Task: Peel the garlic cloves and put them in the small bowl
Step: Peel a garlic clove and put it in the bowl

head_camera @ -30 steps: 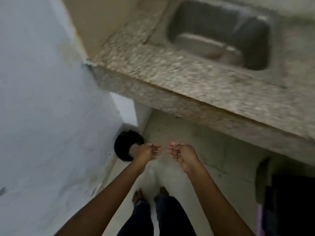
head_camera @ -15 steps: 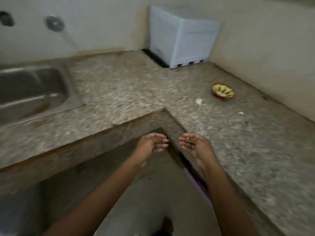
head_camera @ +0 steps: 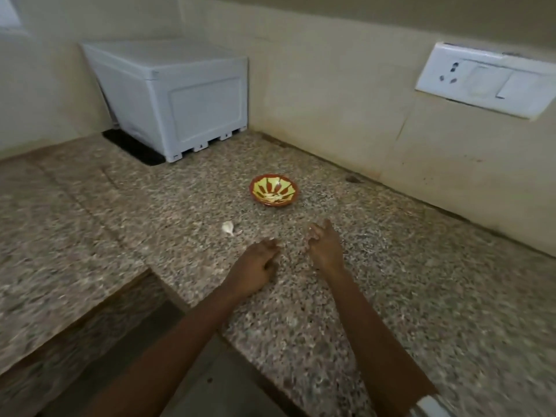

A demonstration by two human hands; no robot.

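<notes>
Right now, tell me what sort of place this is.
Most likely a home kitchen: a speckled stone countertop runs along the wall, a small painted bowl sits on it with a garlic clove lying apart, and a socket panel is mounted above.

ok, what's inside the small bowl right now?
Inside the small bowl: yellow glaze with red chilli-shaped marks. Pale streaks low in it could be cloves or paint; too blurred to tell. Nothing covers it. One garlic clove lies outside on the counter.
</notes>
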